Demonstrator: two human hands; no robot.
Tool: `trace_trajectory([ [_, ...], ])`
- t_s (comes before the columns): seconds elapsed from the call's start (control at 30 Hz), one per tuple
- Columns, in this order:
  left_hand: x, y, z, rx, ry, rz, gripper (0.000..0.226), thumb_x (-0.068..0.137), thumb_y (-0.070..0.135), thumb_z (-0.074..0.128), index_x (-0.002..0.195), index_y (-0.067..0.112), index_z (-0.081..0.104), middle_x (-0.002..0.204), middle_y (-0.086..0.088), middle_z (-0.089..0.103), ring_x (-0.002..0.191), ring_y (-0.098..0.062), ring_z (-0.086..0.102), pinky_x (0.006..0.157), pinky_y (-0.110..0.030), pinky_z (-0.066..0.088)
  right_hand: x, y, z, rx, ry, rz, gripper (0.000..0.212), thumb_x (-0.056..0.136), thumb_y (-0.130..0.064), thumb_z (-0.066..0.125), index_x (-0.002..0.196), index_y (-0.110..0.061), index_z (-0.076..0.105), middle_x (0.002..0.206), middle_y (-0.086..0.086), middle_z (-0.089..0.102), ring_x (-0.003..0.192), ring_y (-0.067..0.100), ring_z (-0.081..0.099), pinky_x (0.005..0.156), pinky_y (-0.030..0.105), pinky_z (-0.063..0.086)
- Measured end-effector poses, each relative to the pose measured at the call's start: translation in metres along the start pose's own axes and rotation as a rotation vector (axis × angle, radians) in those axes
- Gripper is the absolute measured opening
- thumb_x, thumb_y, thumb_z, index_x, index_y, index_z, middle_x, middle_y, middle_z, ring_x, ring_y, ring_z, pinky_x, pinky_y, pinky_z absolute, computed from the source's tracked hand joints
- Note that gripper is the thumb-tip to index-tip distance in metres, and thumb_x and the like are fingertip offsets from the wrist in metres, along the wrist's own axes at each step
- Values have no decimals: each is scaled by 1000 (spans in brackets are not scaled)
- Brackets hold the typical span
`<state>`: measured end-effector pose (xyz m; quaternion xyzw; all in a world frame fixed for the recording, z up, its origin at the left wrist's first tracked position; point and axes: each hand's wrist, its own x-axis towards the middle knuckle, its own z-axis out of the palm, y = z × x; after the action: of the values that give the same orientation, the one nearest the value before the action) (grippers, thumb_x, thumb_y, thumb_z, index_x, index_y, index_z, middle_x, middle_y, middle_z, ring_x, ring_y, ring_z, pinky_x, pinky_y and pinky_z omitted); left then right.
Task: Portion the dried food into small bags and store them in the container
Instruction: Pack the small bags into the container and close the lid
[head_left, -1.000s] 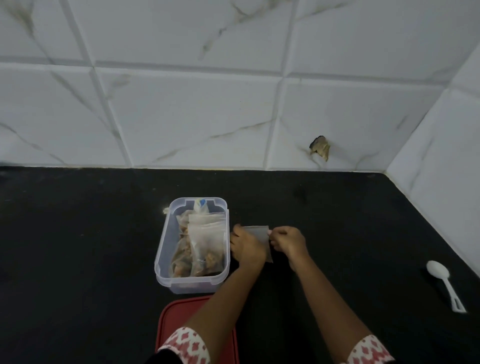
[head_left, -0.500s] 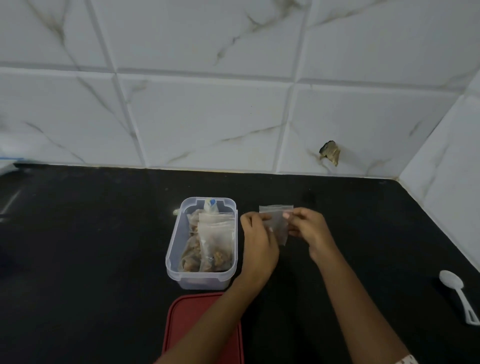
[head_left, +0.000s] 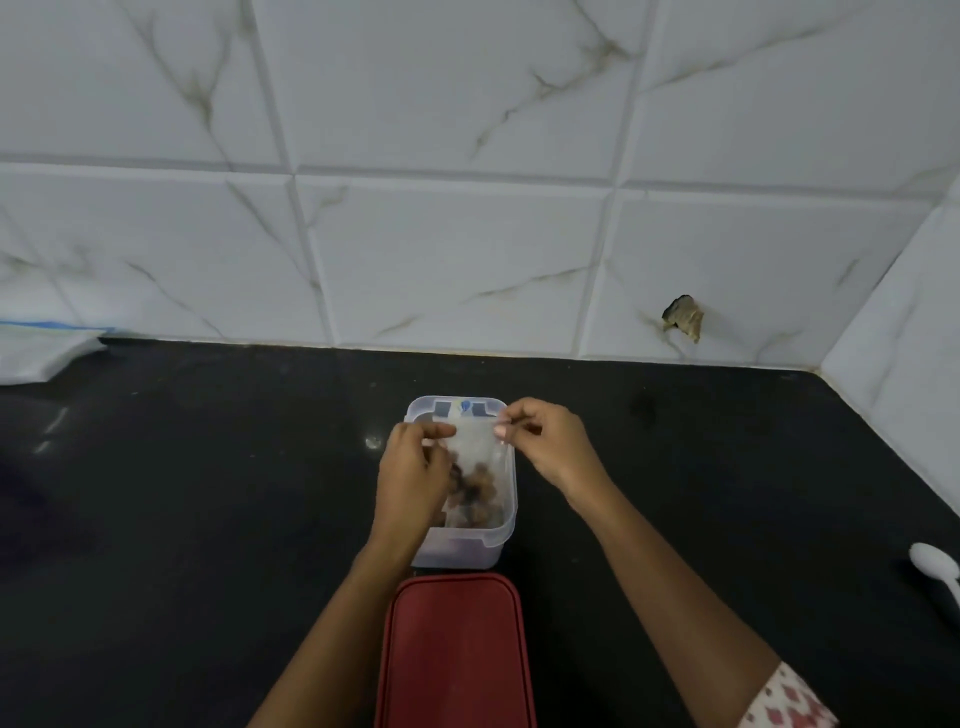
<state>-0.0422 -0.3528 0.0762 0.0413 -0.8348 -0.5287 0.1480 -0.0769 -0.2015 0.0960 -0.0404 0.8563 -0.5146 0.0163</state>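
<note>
A clear plastic container (head_left: 498, 535) stands on the black counter, with bagged brown dried food (head_left: 475, 496) inside it. Directly above it I hold a small clear bag (head_left: 475, 441) by its top edge. My left hand (head_left: 413, 475) pinches the bag's left corner and covers the container's left side. My right hand (head_left: 545, 441) pinches the right corner, over the container's far right rim. The lower part of the bag blends with the bags beneath it.
A red lid (head_left: 457, 649) lies flat just in front of the container. A white plastic spoon (head_left: 937, 569) rests at the right edge. Folded white plastic (head_left: 41, 353) sits at the far left by the tiled wall (head_left: 467, 234), which also closes the right side.
Both hands have carried the small bag leftward from beside the container to directly over it. The view has shifted, so the container now sits nearer the centre.
</note>
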Motion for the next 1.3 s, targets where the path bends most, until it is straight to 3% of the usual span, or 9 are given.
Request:
trace_trajectory([
  [0.13, -1, -18, 3, 183, -233, -124, 27, 91, 5, 47, 117, 7, 55, 124, -8, 47, 95, -18, 58, 78, -27, 49, 0, 14, 12, -473, -11, 26, 16, 85, -28, 65, 98, -20, 70, 122, 0, 54, 120, 21, 43, 104, 41, 34],
  [0.3, -1, -16, 4, 384, -371, -79, 37, 89, 7, 54, 125, 7, 44, 132, -12, 39, 109, -24, 52, 86, -24, 41, -5, 17, 14, -612, -38, 14, 27, 89, -33, 58, 113, -25, 65, 130, 0, 48, 125, 24, 34, 104, 39, 29],
  [0.4, -10, -14, 1, 438, -252, 30, 44, 86, 8, 59, 127, 8, 44, 134, -12, 35, 116, -25, 43, 88, -22, 36, -12, 23, 13, -506, 59, -98, 33, 89, -27, 58, 122, -22, 58, 126, 3, 48, 121, 24, 38, 100, 32, 31],
  [0.53, -37, -27, -10, 253, 147, 196, 33, 85, -5, 51, 116, 6, 53, 119, -8, 45, 104, -13, 34, 84, -21, 31, -47, 47, 6, -244, 245, -359, 18, 86, -27, 59, 90, -10, 65, 91, 0, 56, 87, 15, 54, 75, 25, 44],
  [0.7, -78, -74, -30, 234, 109, -146, 18, 94, 3, 44, 108, 7, 54, 105, -6, 51, 93, -16, 48, 76, -26, 35, -99, 102, 6, -257, -154, -311, 29, 86, -18, 49, 108, -24, 67, 110, -19, 58, 106, -2, 51, 93, 17, 39],
  [0.83, -99, -91, -35, 420, -169, -327, 17, 93, 16, 46, 104, 16, 59, 107, -2, 61, 86, -14, 56, 71, -28, 41, -111, 118, 14, -530, -505, -272, 61, 89, -4, 49, 134, -44, 39, 143, -33, 20, 129, 0, 18, 103, 26, 13],
  [1.03, -101, -85, -43, 334, -231, -368, 25, 92, 13, 48, 111, 13, 64, 99, -6, 67, 84, -22, 65, 79, -36, 55, -111, 112, 17, -611, -516, -237, 51, 92, -29, 53, 136, -45, 35, 141, -36, 13, 136, 7, 12, 100, 27, 8],
  [1.23, -93, -70, -68, 83, -195, -474, 28, 97, 18, 47, 99, 5, 71, 76, -1, 67, 69, -9, 63, 58, -11, 48, -123, 107, 24, -183, -324, -191, 42, 85, -65, 36, 119, -49, 54, 131, -28, 48, 124, 3, 42, 104, 24, 27],
  [1.3, -95, -54, -72, -15, -143, -464, 41, 97, 37, 42, 89, 8, 71, 78, -5, 68, 72, -12, 63, 60, -15, 46, -127, 91, 30, 117, -224, -70, 44, 88, -56, 32, 113, -34, 61, 109, -11, 63, 99, 6, 57, 84, 16, 44],
])
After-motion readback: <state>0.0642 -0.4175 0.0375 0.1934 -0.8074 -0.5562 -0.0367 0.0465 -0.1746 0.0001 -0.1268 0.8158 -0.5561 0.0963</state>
